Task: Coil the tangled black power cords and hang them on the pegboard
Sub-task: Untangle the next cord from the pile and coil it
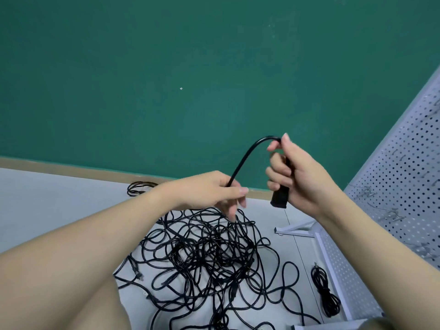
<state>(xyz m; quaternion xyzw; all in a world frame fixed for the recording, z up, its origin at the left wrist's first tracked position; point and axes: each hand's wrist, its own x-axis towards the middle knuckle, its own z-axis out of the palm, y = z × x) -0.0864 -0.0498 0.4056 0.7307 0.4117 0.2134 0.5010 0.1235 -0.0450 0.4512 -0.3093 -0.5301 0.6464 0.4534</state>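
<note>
Both hands are raised at the centre of the frame over the heap. Right hand (294,172) has its fingers curled round the chunky black plug end (280,197) of one black rubber power cord (247,154), thumb pressing the bend at the top; left hand (214,192) pinches the same cord lower down, between thumb and fingers, so a short arch spans the two.

Below the left hand the cord drops into the tangled pile of black power cords (209,253) spread on the pale grey floor (47,198) in the lower middle. My judgement: pulling this length upward could cinch loops in the pile into knots, or drag the whole mass along, since many strands cross one another. Loose plugs lying at the pile's left edge may snag as well.

Two cords look already coiled: one small bundle (140,188) near the wall's base at left of centre, another (325,292) on the floor at lower right, just beside the white perforated metal pegboard (404,163). That board fills the right edge and carries metal hooks (390,214). Its white foot bar (295,231) juts toward the pile and could catch a trailing strand. Green wall (166,67) fills the upper frame.
</note>
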